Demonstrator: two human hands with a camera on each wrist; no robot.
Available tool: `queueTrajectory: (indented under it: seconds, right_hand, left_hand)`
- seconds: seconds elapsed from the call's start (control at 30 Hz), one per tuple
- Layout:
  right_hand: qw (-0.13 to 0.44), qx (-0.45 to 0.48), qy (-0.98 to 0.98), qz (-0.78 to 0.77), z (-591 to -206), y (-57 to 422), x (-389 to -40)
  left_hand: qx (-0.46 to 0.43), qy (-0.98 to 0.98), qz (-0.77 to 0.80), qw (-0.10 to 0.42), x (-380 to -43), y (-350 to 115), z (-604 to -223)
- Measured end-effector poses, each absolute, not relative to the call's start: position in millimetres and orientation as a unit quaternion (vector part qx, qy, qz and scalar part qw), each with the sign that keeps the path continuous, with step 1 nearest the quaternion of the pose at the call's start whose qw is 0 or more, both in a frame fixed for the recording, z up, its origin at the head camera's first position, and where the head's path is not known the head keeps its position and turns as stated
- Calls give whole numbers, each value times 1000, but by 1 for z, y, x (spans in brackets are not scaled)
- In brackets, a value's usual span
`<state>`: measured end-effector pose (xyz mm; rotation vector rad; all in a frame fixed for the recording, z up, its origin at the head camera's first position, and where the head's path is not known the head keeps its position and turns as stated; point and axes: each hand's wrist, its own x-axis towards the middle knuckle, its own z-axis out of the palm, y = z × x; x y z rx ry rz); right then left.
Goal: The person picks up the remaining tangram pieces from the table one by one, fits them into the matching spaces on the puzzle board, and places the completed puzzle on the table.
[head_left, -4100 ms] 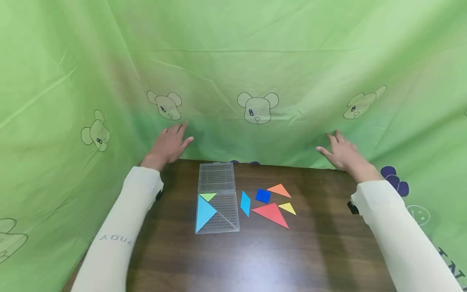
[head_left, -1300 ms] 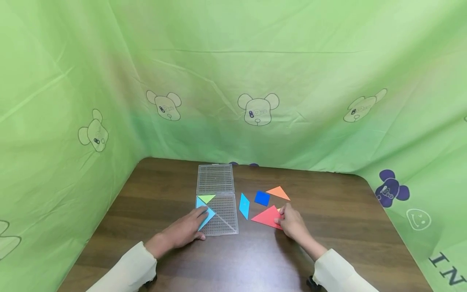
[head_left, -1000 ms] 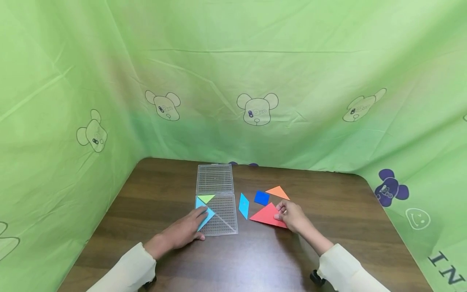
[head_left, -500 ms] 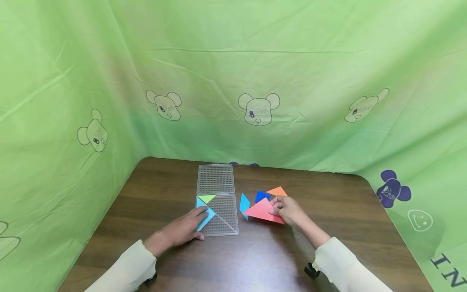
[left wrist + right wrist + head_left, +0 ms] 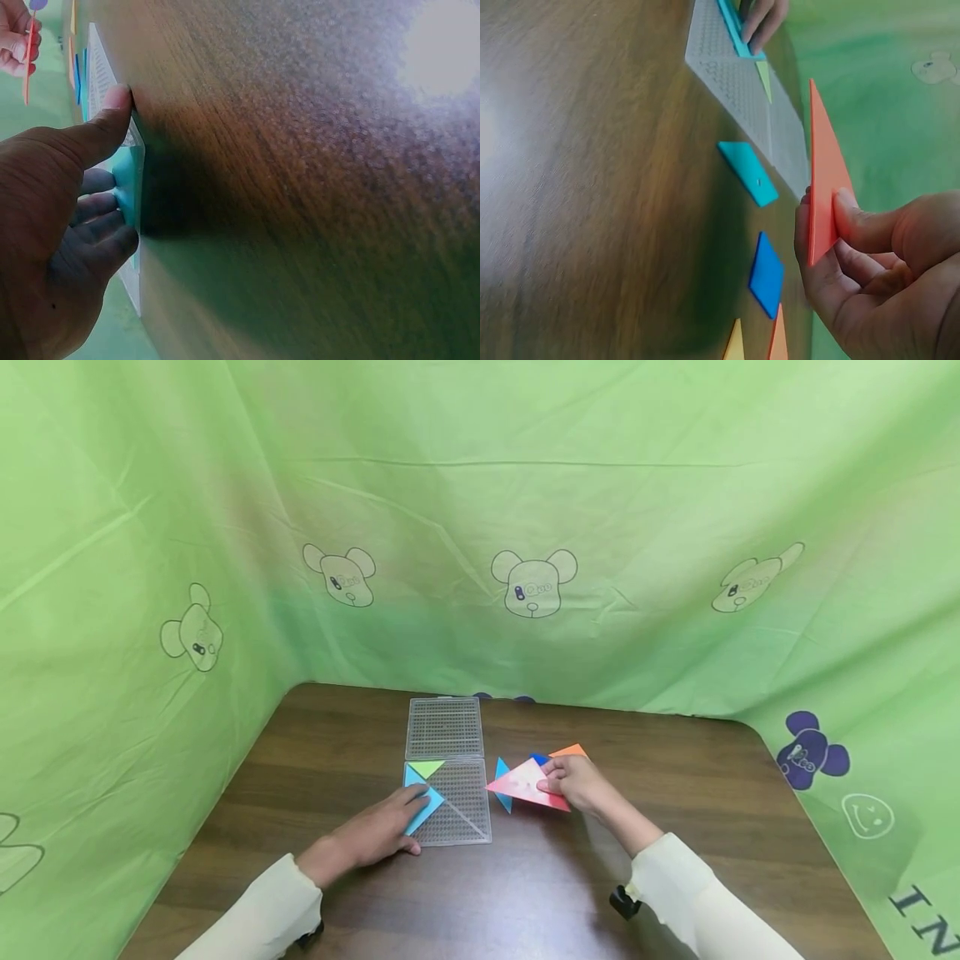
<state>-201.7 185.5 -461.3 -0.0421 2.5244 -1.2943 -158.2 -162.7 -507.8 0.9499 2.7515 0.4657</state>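
Observation:
My right hand (image 5: 581, 785) pinches a large red triangle tangram piece (image 5: 517, 782) between thumb and fingers. It is lifted off the table and tilted, as the right wrist view confirms with the red triangle (image 5: 824, 180) upright. Below it lies a light blue parallelogram (image 5: 501, 768), partly covered. My left hand (image 5: 375, 833) rests its fingers on a large light blue triangle (image 5: 431, 807) in the clear hinged case (image 5: 467, 789). In the left wrist view its thumb (image 5: 105, 127) lies by the case's near edge. A green triangle (image 5: 427, 768) sits at the same tray's top left.
The case's other half (image 5: 444, 728) lies flat behind the tray. Right of it are a blue square (image 5: 539, 758) and an orange triangle (image 5: 570, 749), partly hidden. A yellow triangle (image 5: 736, 345) shows in the right wrist view. A green cloth (image 5: 450, 643) stands behind the brown table (image 5: 337, 718).
Both hands came down from the back cloth to the table. The right hand took the red triangle, lifted it and moved it left toward the case. The left hand stays on the light blue triangle.

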Motion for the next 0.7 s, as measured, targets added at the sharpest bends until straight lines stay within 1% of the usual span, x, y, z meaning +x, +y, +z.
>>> queueTrajectory:
  seconds: [0.33,0.47,0.7]
  right_hand:
    - [193,-34,843,-500,-458,168,-207]
    - [198,-43,839,-506,-459,162,-209]
    - [202,-21,834,-513,-461,153,-209]
  left_hand:
    - [310,932,155,105,-159,-162,-508]
    - [304,932,165,106,-158,-163,-507]
    - [308,932,164,102,-158,-163,-509]
